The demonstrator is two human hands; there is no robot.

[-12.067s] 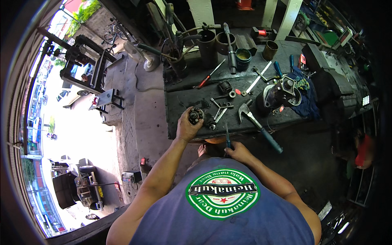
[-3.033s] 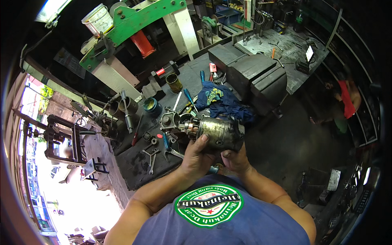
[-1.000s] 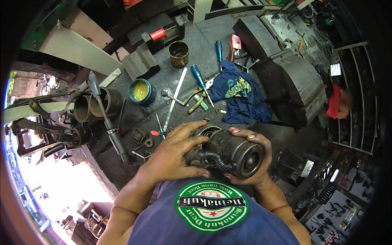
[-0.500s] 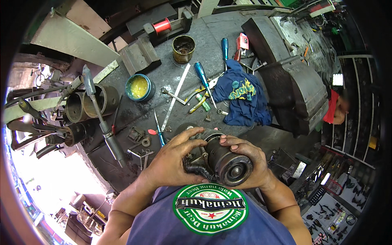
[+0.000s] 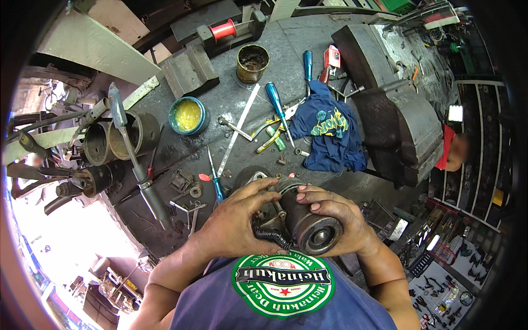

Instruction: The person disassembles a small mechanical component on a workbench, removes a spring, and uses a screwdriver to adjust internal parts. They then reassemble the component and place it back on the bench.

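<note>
Motor (image 5: 300,214) is resting between left hand (image 5: 237,214), curling around its housing (image 5: 268,215), and right hand (image 5: 344,217), gripping its cylinder (image 5: 306,219), presumably so both are sharing its weight, while a screwdriver (image 5: 218,187) is lying just beyond the left hand.

Smooth metal cylinder (image 5: 306,220), matt cloth (image 5: 333,137)

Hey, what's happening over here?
A person is holding a dark, motor-like metal part in front of their body with both bare hands. The left hand grips the housing end, near a black ribbed sleeve, while the right hand wraps around the cylinder, its round end tilted toward them. On the workbench beyond lie a blue cloth, blue-handled screwdrivers and a metal strip.
</note>
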